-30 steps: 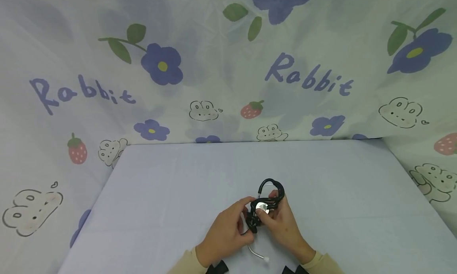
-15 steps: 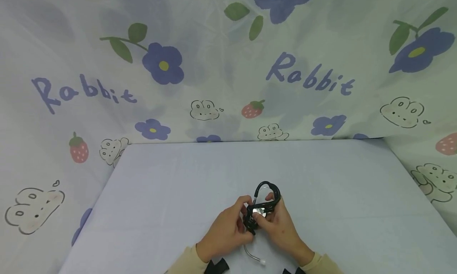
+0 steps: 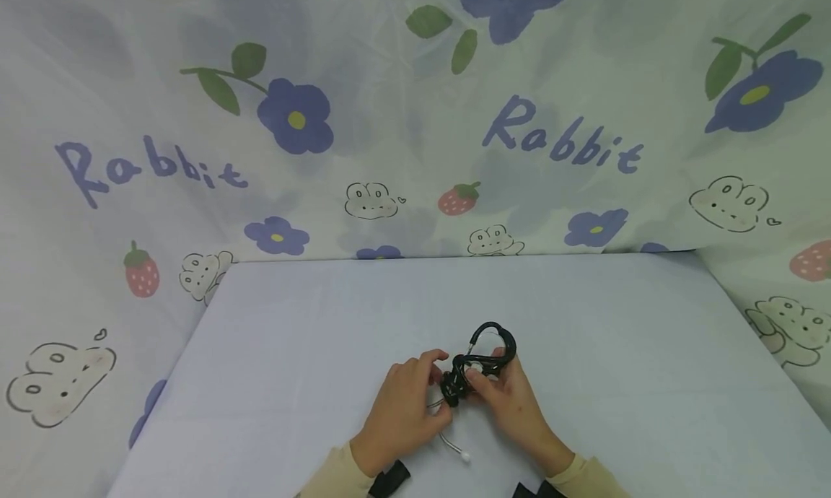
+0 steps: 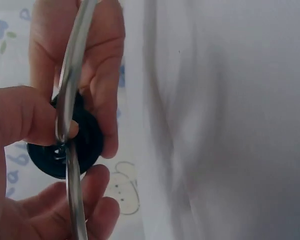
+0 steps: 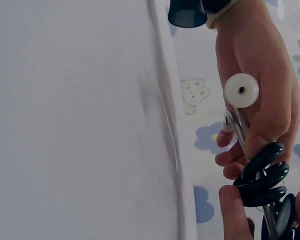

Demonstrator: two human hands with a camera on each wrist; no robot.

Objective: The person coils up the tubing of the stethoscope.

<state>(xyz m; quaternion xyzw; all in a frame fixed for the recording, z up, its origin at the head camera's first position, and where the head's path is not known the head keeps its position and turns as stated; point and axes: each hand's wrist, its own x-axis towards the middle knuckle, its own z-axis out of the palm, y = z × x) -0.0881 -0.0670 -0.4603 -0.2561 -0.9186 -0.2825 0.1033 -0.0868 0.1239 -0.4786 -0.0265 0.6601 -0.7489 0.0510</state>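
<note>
A stethoscope (image 3: 452,387) with black tubing wound into a bundle is held between both hands close over the table. My right hand (image 3: 519,415) grips the bundle, its thumb across the coils by the chest piece, which is mostly covered. A loop of tubing arches up past the fingers. On the other side, my left hand (image 3: 404,405) holds the metal ear tubes (image 4: 75,75), thumb against them where they meet the coils. A white ear tip (image 5: 241,90) shows large in the right wrist view; below the left hand, one ear tube ends in an ear tip (image 3: 464,457).
A white cloth covers the table (image 3: 311,325). Behind and beside it hangs a patterned curtain (image 3: 402,123) with flowers, rabbits and lettering. Black wrist gear (image 3: 391,478) shows under the left wrist, and more black gear (image 3: 540,491) near the right.
The bundle has tilted and risen slightly, and its silver chest piece is now mostly covered. My left hand has shifted a little left, and the lower ear tip has moved up and left.
</note>
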